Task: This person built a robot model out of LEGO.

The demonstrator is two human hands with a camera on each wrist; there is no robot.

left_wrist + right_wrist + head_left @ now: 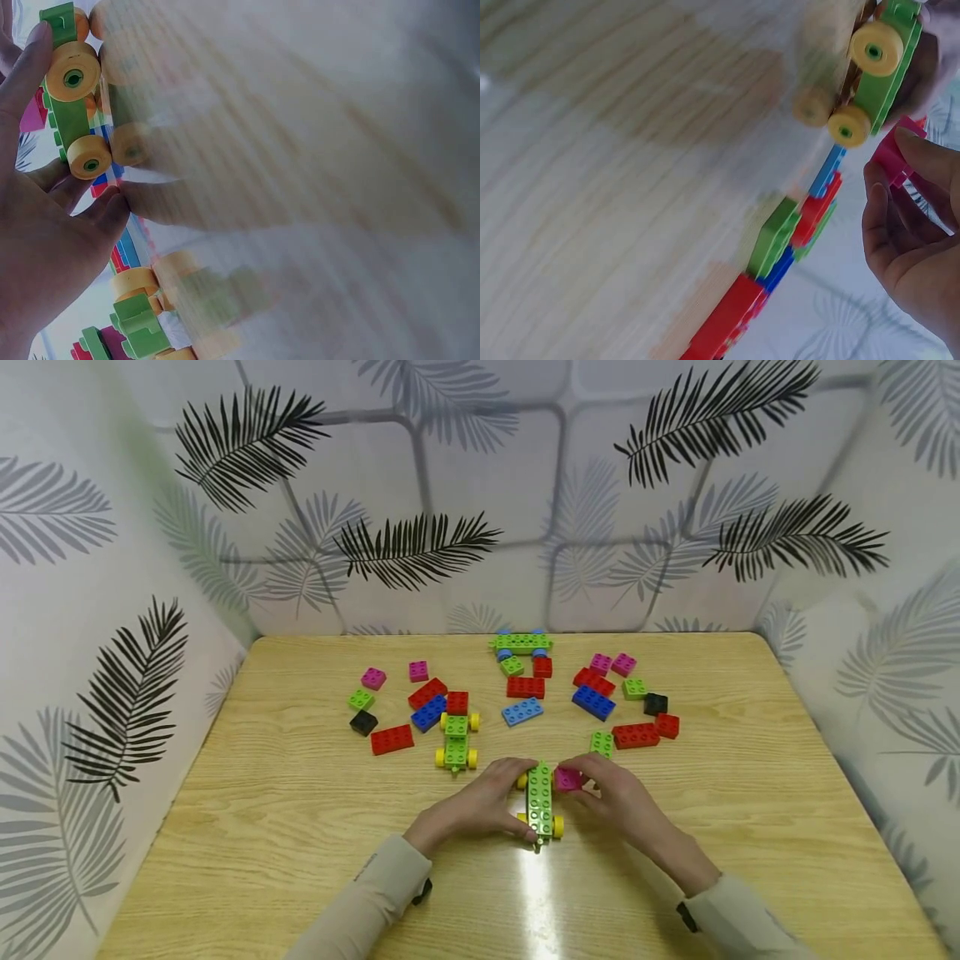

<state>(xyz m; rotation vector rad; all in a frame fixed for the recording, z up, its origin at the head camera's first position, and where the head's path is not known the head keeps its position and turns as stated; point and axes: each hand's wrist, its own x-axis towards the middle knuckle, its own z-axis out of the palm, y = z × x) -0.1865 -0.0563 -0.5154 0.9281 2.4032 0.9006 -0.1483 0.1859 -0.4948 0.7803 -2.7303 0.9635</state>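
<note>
While the green wheeled base (540, 799) lies at table (300, 860) centre, it is gripped at 9 o'clock by the left hand (480, 806); a pink brick (567, 778) is pinched at its 2 o'clock by the right hand (618, 797).

By the left wrist view, thumb and fingers are shown curled round the base (71, 112); the tabletop is blurred.

By the right wrist view, the pink brick (892, 157) is shown clamped in fingertips, with the base (881, 75) cut off at 1 o'clock.

On the pale wooden table (300, 860), the left hand (480, 806) steadies a green studded plastic car base with yellow wheels (540, 797); the right hand (618, 797) pinches a magenta plastic brick (567, 778) beside it.
</note>
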